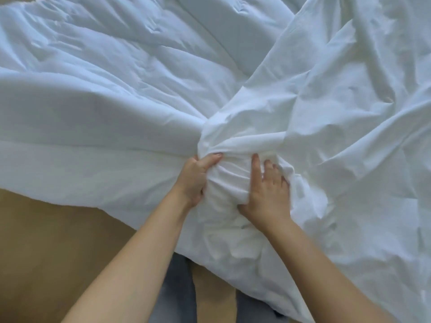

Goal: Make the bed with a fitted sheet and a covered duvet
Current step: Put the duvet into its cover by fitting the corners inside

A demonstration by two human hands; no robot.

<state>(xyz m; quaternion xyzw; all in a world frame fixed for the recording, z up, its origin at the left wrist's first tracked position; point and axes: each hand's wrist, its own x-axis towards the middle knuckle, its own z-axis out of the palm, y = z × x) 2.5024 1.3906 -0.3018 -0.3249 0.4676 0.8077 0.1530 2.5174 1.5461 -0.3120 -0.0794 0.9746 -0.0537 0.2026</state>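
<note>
A person stood at the near edge of the bed (58, 171), both bare forearms reaching forward. The white duvet cover (338, 101) lay crumpled over the right half of the bed, its creased cloth running from the far right corner down to the near edge and hanging over it. The padded duvet (105, 89), a slightly bluer white, spread across the left half and drooped over the near edge.

Near the middle of that edge the cover was gathered into a tight bunch (229, 180), drawn around the end of the duvet, and both hands met there. The left hand (194, 180) gripped the bunch from the left side, thumb laid across the top and fingers (198, 197) curled under it, clamped on the cloth. The right hand (268, 194) held the same bunch from the right, its fingers spread apart and sunk into the folds, the thumb tucked beneath a pleat.

Below the bed edge a tan floor (46, 241) showed, and the person's legs (177, 287) in blue-grey trousers stood close against the bed.
</note>
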